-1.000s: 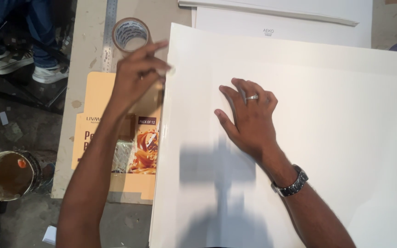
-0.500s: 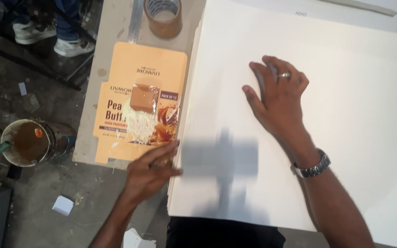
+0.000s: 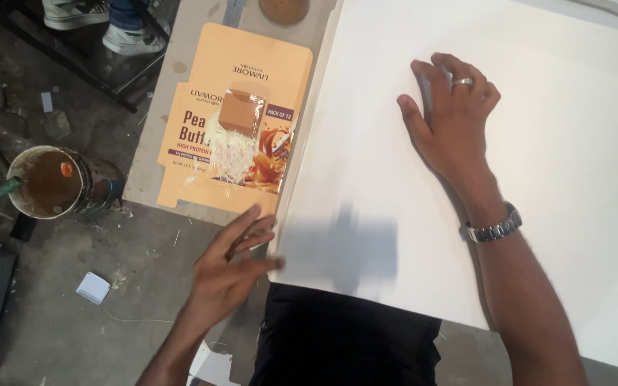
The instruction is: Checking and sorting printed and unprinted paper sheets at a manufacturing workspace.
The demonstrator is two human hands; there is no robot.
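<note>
both hands work the stack of white sheets (image 3: 538, 179) on the table: my right hand (image 3: 452, 114) lies flat, open, pinning it; my left hand (image 3: 230, 268) fingers its near corner, nothing pinched. next i judge a careful single-sheet lift.

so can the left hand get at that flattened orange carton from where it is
Probably yes. The left hand sits open at the white sheet's near corner, just below the flattened orange carton, which lies uncovered on the bench with nothing between them.
</note>
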